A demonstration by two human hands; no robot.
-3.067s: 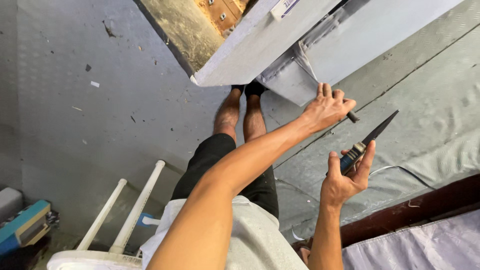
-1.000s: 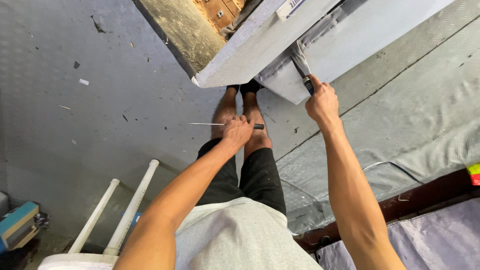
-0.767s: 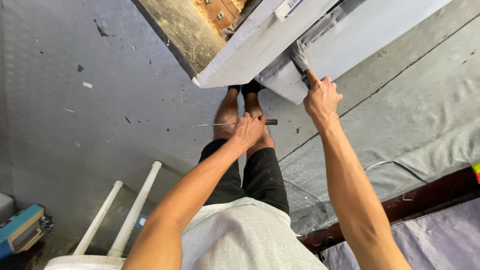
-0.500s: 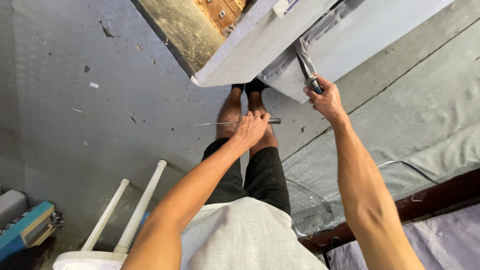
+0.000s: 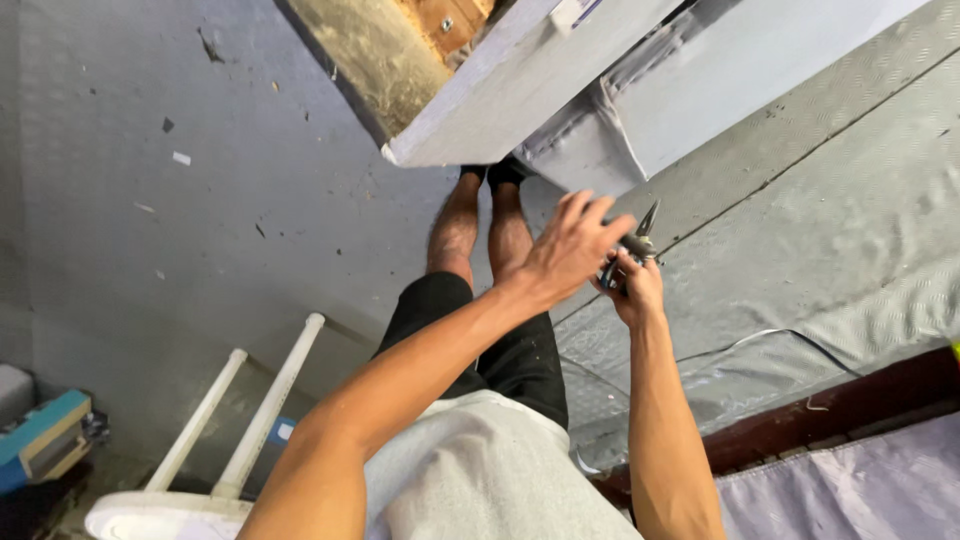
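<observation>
Grey covers nearly everything in view: the patterned floor (image 5: 200,200), the painted panel (image 5: 520,90) slanting overhead, and the lighter sheet (image 5: 820,240) spread on the right. The person stands with bare legs (image 5: 480,220) under the panel's lower edge, so the work is brought up in front of the chest rather than set on any tabletop.

The right hand (image 5: 632,290) is closed around the dark handles of a pair of pliers (image 5: 632,252), whose pointed nose sticks up and to the right, clear of the palm. The left hand (image 5: 570,248) reaches across from the other side and lies over the tool; its fingers (image 5: 600,215) are curled loosely on the handle end, touching it, apparently to steady or re-seat the grip. Whether the left hand also pinches something small cannot be told.

At lower left a white plastic stool (image 5: 210,440) shows its two legs, and beside it at the edge of the frame sits a blue and beige box (image 5: 40,445). A dark wooden beam (image 5: 850,400) borders the sheet, well apart from both hands.
</observation>
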